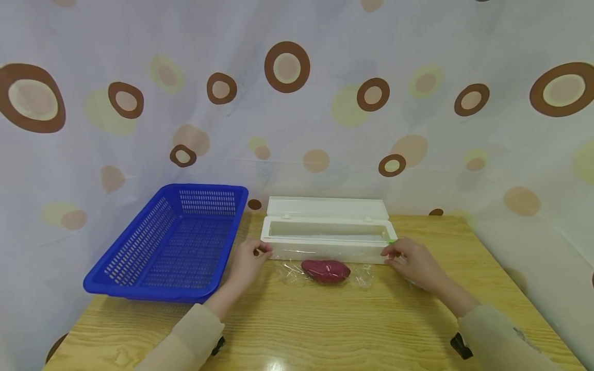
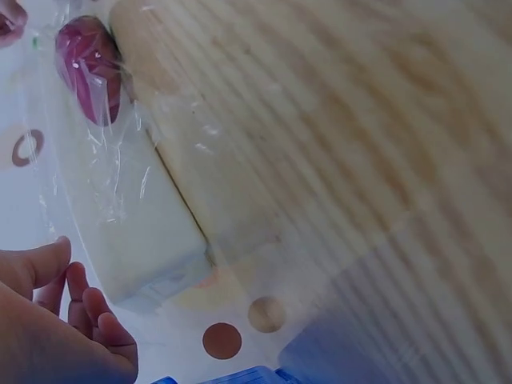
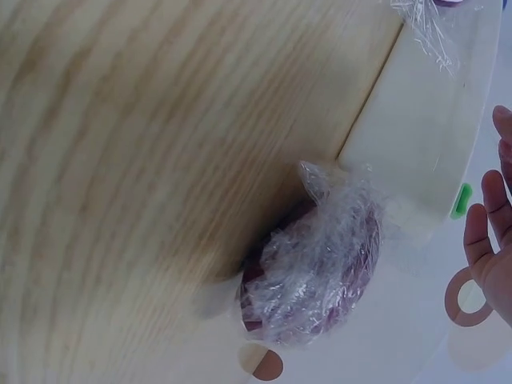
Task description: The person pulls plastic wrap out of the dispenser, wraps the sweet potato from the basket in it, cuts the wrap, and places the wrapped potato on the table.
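Observation:
A long white cling film dispenser box (image 1: pixel 325 221) stands at the back of the table with its lid up. My left hand (image 1: pixel 248 260) is at its front left corner, thumb and fingertips pinching the edge of the clear cling film (image 1: pixel 290 270). At the front right corner, my right hand (image 1: pixel 413 260) pinches the film near a small green piece (image 3: pixel 462 200). Between my hands, a purple-red sweet potato (image 1: pixel 326 271) lies in front of the box with crinkled film at both ends. Another sweet potato (image 3: pixel 320 264), wrapped in crumpled film, lies below my right hand, mostly hidden in the head view.
A blue plastic basket (image 1: pixel 211 291) with slotted sides stands left of the box, close beside my left forearm. The wooden table (image 1: pixel 334 330) reaches back to a patterned curtain (image 1: pixel 325 129), which also hangs along the sides.

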{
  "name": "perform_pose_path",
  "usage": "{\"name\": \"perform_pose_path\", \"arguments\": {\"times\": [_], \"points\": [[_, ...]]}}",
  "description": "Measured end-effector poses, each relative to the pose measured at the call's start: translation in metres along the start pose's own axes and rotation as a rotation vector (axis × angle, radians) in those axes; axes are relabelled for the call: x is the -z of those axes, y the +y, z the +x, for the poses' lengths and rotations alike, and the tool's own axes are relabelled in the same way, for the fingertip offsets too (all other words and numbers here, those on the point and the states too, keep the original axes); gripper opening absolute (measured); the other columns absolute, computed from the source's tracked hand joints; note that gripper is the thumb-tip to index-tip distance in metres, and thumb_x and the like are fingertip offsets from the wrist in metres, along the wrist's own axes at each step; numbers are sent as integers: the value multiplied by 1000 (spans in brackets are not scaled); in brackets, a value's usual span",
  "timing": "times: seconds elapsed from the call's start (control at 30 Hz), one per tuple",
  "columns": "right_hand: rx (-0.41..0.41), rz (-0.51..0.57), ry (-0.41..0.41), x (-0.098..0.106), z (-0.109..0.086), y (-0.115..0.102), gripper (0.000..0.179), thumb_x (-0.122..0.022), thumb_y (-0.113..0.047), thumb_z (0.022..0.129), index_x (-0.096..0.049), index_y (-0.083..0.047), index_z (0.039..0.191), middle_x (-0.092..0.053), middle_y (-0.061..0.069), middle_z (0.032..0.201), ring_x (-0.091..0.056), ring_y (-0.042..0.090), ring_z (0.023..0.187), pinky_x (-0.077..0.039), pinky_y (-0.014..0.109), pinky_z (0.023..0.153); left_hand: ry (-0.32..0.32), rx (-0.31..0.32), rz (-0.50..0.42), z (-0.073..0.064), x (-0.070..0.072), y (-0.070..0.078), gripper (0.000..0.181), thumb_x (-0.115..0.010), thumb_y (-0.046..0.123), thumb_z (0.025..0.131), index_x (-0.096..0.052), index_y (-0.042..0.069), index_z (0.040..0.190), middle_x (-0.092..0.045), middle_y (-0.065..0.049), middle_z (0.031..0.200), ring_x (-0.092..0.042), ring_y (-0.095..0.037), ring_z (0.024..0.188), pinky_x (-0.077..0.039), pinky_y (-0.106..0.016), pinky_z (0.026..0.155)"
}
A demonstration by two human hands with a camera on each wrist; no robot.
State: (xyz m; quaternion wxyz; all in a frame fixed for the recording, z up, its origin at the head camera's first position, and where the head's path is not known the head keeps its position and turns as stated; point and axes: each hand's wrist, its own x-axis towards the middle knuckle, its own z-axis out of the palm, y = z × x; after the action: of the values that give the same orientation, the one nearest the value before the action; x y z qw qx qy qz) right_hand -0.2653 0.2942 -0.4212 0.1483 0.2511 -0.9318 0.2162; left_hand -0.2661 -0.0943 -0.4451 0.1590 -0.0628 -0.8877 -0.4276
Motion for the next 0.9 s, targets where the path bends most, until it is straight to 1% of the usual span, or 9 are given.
{"name": "perform_pose_path", "arguments": {"times": [0.1,0.23,0.3,0.4,0.5,0.63,0.77,0.9], "points": [[12,6,6,-1,-5,-2,17,-72,-2,79,-68,-17,86,-60,-8,81,-56,13,75,-46,27,64,-3,-78,35,-4,0,-3,4,-74,6,79,-71,7,80,-66,-1,79,-56,-16,78,-47,-31,71],[16,24,7,-3,-11,-4,18,-73,-1,79,-66,-17,84,-59,-8,82,-56,13,74,-48,25,63,15,-180,87,-10,1,-4,8,-75,1,75,-70,8,75,-66,0,75,-58,-17,77,-49,-33,70],[24,36,7,-4,-13,-4,20,-73,0,78,-65,-17,83,-58,-8,81,-56,14,73,-47,23,60,19,-204,118,-12,2,-4,10,-76,0,74,-70,8,74,-65,1,73,-58,-18,77,-47,-33,70],[41,56,-1,-6,-16,-5,21,-73,2,76,-64,-17,80,-58,-9,80,-55,13,72,-46,21,58,3,-225,176,-16,2,-5,11,-77,0,72,-70,9,73,-65,1,73,-57,-18,78,-45,-34,73],[39,62,-34,-7,-18,-6,21,-73,1,77,-64,-18,79,-59,-10,80,-55,10,73,-46,21,59,-17,-260,241,-20,2,-7,13,-79,0,69,-70,10,71,-64,2,72,-57,-19,79,-45,-37,74],[75,45,-42,-8,-21,-6,24,-75,2,74,-63,-19,79,-59,-10,80,-56,7,73,-47,21,60,-51,-274,299,-24,2,-7,14,-80,1,68,-71,12,70,-64,2,73,-57,-21,80,-45,-40,74],[151,13,-27,-12,-23,-4,28,-77,4,70,-63,-18,80,-58,-10,80,-56,9,71,-48,20,60,-101,-251,328,-26,3,-8,13,-80,5,70,-71,14,70,-64,4,74,-56,-21,82,-43,-42,74],[223,-13,-39,-15,-23,-2,29,-78,4,67,-64,-18,79,-57,-10,79,-54,10,71,-47,18,60,-139,-252,347,-26,2,-11,14,-80,6,70,-72,16,69,-63,5,75,-54,-20,83,-40,-41,74]]}}
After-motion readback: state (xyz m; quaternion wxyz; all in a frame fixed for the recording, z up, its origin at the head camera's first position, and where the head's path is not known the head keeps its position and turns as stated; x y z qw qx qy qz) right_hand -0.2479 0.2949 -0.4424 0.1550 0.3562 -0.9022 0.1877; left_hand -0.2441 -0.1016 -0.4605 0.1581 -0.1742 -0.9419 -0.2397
